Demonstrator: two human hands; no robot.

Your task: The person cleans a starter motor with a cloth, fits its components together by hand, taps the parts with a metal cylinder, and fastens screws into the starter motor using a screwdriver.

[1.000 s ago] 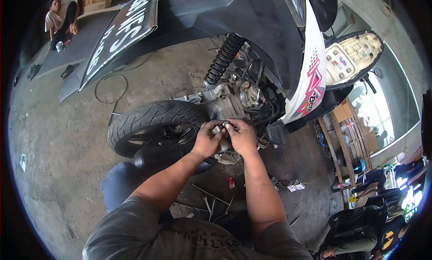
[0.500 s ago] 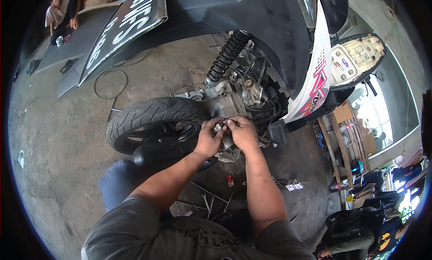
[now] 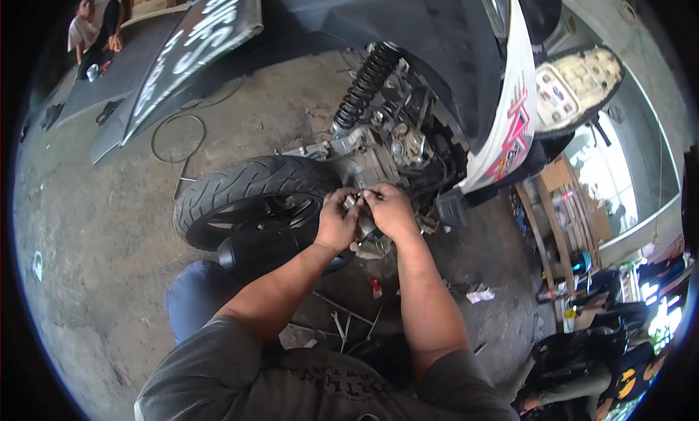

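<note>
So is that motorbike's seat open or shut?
Open. The seat is swung up, with its pale underside and stickers facing out instead of the black cushion.

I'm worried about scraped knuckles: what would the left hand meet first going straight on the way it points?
Past the small metal part in its fingers, the left hand would probably meet the engine casing, though this view leaves the gap unclear.

The wheel (image 3: 255, 177) is left of the engine (image 3: 375, 162), the seat (image 3: 582, 82) is off to the right, and tools (image 3: 339, 326) lie on the floor (image 3: 109, 217) (closer in)
</note>
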